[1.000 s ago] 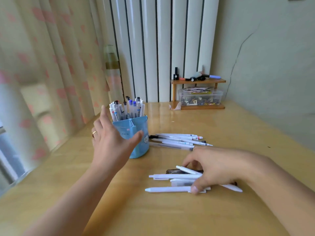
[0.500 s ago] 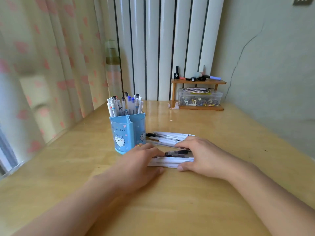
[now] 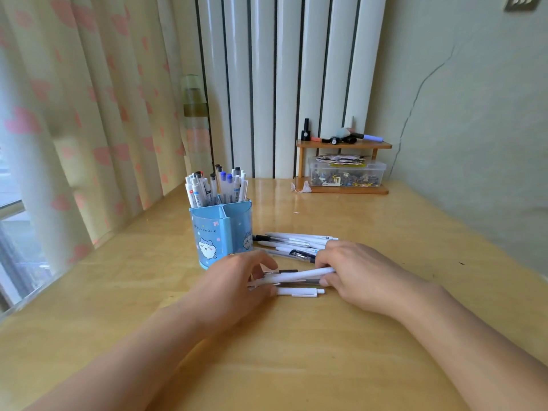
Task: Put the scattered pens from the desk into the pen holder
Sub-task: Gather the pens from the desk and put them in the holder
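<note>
— Between the hands: a small bundle of pens (image 3: 296, 275), gripped at either end. Left hand (image 3: 237, 280) curled round the tips, right hand (image 3: 353, 272) curled round the butts, thumb beneath.

— Just under the bundle, toward the body?

— One white pen (image 3: 299, 291), flat on the wooden surface (image 3: 296, 351), touching the left hand's fingertips.

— Beyond the right hand?

— More loose pens (image 3: 296, 241), lying side by side, near the knuckles.

— And the blue pen holder (image 3: 221, 231)?

— Upright just beyond the left hand, rear compartments packed with standing pens (image 3: 216, 186). Far beyond the right hand, against the wall: a wooden shelf (image 3: 344, 145) over a clear box (image 3: 347, 175).
</note>
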